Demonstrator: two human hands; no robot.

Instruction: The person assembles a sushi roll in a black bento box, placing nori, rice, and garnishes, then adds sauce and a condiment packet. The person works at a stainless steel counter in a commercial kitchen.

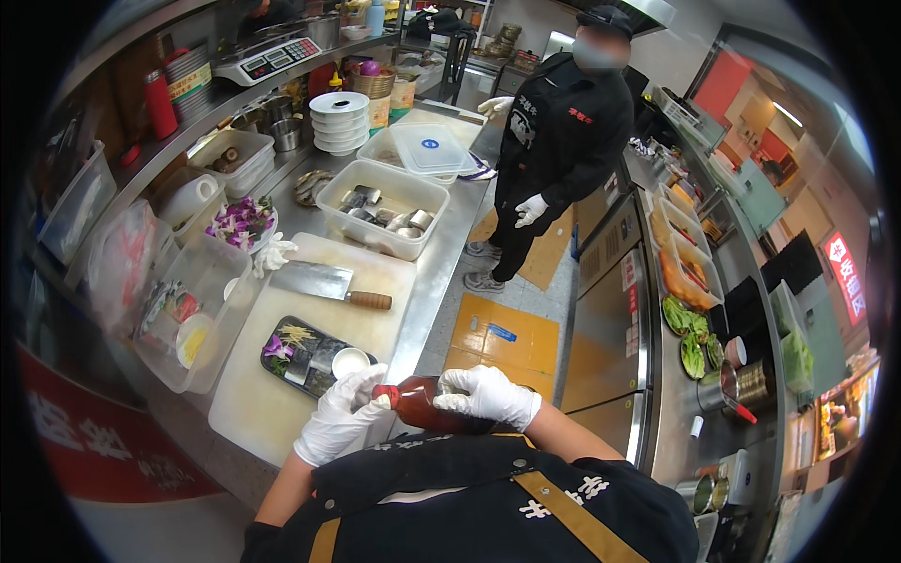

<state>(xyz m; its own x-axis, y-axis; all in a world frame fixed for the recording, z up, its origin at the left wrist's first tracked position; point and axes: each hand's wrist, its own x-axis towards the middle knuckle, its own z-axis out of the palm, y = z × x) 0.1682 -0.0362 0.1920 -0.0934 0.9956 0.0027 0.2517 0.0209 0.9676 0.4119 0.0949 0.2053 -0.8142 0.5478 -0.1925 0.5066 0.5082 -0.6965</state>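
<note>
Both of my hands wear white gloves and hold a bottle of dark red-brown sauce (418, 405) close to my body, tilted nearly on its side. My left hand (340, 415) has its fingers at the red cap. Around the bottle's body closes my right hand (490, 396). Just beyond my left hand, a black oblong dish (298, 377) lies on the white cutting board (383, 281). It carries a small white cup (350, 362), purple petals, pale shreds and dark pieces. A cleaver (314, 280) with a wooden handle lies flat farther up the board.
A clear tub (427, 246) of cut fish pieces stands past the board; a plastic bin (202, 361) flanks its left side. Purple flowers (240, 223), stacked white plates (340, 122) and a scale (269, 61) sit farther back. A masked co-worker (563, 122) in black stands in the aisle.
</note>
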